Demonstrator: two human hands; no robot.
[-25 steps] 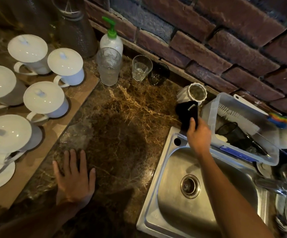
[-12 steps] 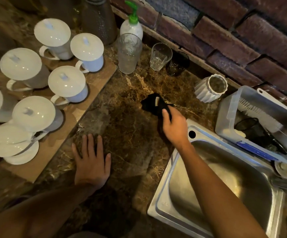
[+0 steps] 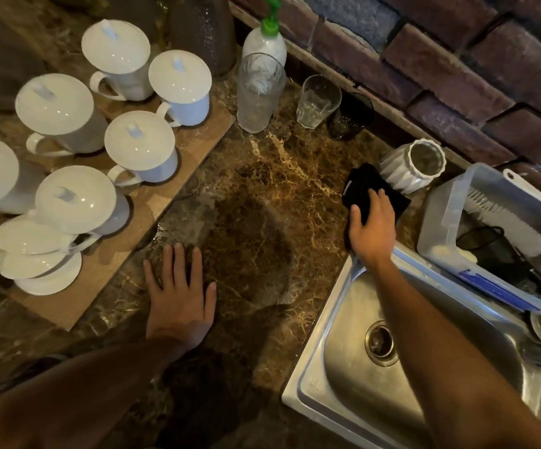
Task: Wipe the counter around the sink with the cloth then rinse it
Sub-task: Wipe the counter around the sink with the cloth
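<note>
A black cloth [image 3: 361,186] lies flat on the brown marbled counter [image 3: 272,196], just beyond the far left corner of the steel sink [image 3: 353,361]. My right hand [image 3: 372,229] presses down on the cloth with its fingers spread over it. The cloth touches the base of a white ribbed cup [image 3: 414,168]. My left hand [image 3: 180,293] rests flat on the counter with fingers apart, holding nothing, left of the sink.
Several white lidded mugs [image 3: 139,150] stand on a wooden board [image 3: 178,176] at the left. A tall glass [image 3: 259,92], a soap bottle [image 3: 265,40] and two small glasses [image 3: 317,100] line the brick wall. A clear plastic bin [image 3: 457,218] with brushes sits behind the sink.
My right hand has slid the cloth back to the right, from mid-counter to beside the white ribbed cup. My left hand has stayed flat on the counter.
</note>
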